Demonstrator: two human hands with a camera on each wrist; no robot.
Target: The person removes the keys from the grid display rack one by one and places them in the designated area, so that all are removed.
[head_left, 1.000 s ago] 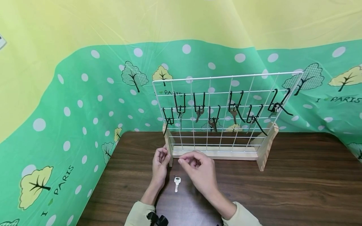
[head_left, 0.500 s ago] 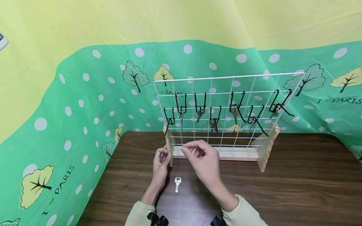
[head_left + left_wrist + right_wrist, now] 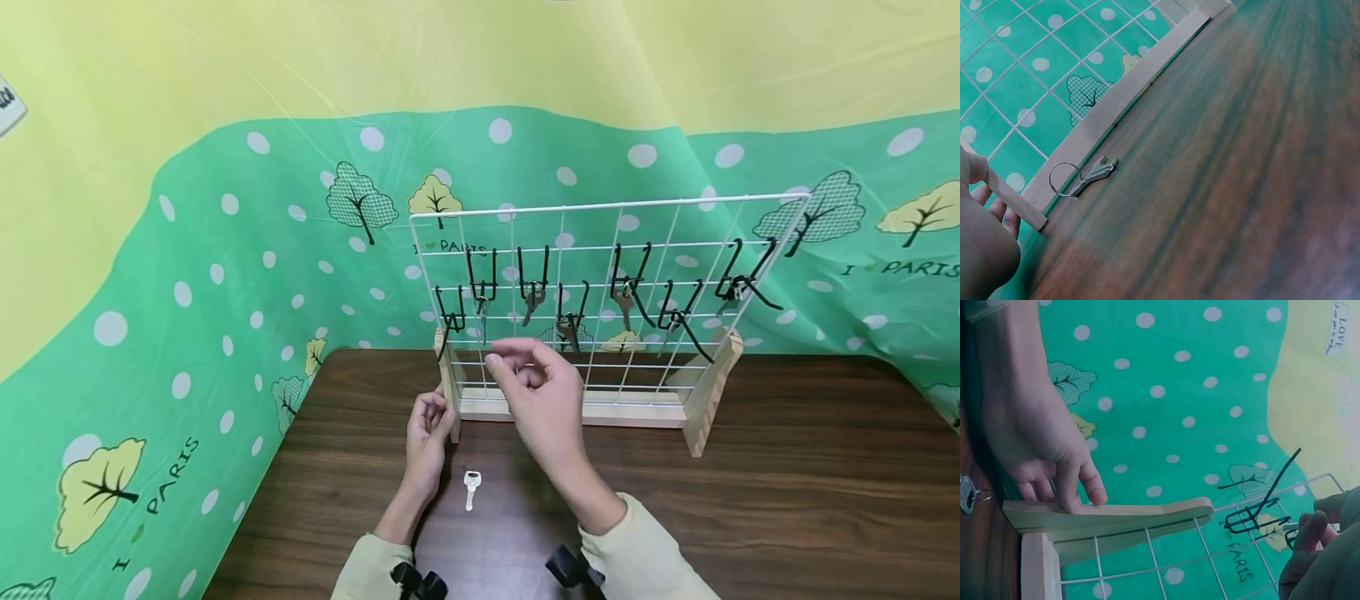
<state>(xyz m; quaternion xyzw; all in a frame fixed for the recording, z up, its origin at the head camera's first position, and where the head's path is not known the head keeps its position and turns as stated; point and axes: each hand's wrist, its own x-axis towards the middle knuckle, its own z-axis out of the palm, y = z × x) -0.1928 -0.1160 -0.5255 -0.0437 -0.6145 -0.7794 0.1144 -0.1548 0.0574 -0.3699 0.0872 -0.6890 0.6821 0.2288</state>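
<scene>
On the table (image 3: 825, 500), a key (image 3: 472, 480) lying in front of the rack (image 3: 637, 412), left hand (image 3: 426, 437) holding its wooden end (image 3: 447, 375), right hand (image 3: 547, 400) raised before its grid (image 3: 620, 204), fingers (image 3: 521, 347) narrow (I cannot tell whether they hold anything).

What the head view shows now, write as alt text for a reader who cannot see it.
A right hand, fingers near thumb, hovers before a white wire rack; whether it holds anything is unclear; the left hand grips the rack's left wooden leg. Keys hang from black hooks, and another key lies on the dark table.
</scene>
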